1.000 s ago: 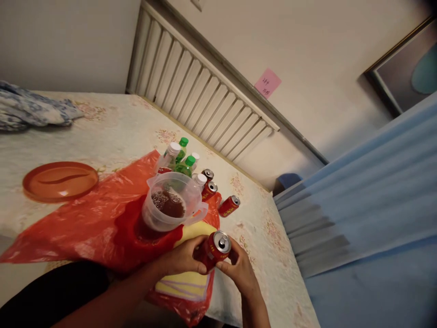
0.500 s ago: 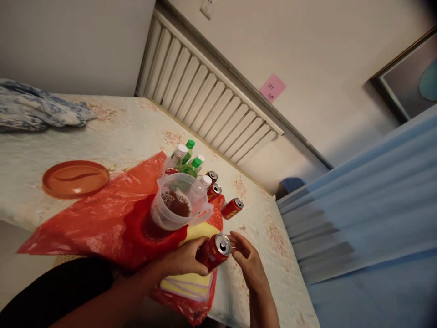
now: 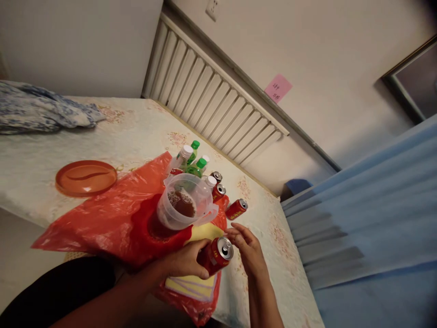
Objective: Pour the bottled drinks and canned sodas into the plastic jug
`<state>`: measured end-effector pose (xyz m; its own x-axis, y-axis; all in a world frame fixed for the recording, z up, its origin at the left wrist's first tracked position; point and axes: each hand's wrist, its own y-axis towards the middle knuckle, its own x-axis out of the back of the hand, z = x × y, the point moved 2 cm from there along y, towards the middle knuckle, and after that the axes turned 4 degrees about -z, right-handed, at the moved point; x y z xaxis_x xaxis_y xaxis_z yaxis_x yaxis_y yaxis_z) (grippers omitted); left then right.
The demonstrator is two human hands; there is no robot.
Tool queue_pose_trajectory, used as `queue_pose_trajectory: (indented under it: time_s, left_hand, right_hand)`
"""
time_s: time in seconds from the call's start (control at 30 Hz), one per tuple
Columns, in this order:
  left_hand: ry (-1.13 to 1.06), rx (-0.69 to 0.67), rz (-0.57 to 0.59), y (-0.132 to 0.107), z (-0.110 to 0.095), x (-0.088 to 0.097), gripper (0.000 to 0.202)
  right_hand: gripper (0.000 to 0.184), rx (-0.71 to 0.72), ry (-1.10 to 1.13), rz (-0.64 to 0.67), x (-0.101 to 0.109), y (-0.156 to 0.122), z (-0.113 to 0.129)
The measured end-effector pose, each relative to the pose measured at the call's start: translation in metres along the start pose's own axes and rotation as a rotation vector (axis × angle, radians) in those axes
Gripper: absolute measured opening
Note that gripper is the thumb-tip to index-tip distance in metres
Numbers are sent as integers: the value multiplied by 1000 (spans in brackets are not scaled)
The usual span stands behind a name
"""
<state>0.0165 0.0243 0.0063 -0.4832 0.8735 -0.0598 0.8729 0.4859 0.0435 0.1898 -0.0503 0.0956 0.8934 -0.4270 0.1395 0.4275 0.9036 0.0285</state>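
A red drink can point(image 3: 215, 258) with its top opened is gripped by my left hand point(image 3: 191, 259), over the yellow sheets point(image 3: 191, 288) near the table's front edge. My right hand point(image 3: 251, 250) is just to the right of the can, fingers apart, holding nothing. Beyond my left hand stands a clear plastic jug point(image 3: 167, 212) with a brown, foamy drink inside, on a red plastic bag point(image 3: 102, 214). Behind my right hand, another red can point(image 3: 236, 209) stands on the table.
Behind the jug are more cans point(image 3: 219, 193), several bottles with green caps point(image 3: 201, 163) and white caps point(image 3: 186, 151). An orange lid point(image 3: 86, 178) lies at left, a patterned cloth point(image 3: 48, 111) farther back. A radiator point(image 3: 211, 91) and blue curtain point(image 3: 358, 218) border the table.
My right hand has drawn slightly away from the can and up, its fingers now off the rim. My left hand still holds the can. The view has shifted a little.
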Motion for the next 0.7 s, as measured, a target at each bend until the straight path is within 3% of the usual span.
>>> queue_pose_trajectory:
  time_s: [0.4,0.57,0.7]
  left_hand:
    - [11,-3,18,-5,-5,3,75]
    - [-21,-40,38,-6,-5,2,74]
    - [19,-17,38,-5,0,3,76]
  right_hand:
    - [42,105,-42,232,-49,41,22]
    - [40,141,-198,303,-65,48,26]
    - [44,87,-34,423,-77,57,21]
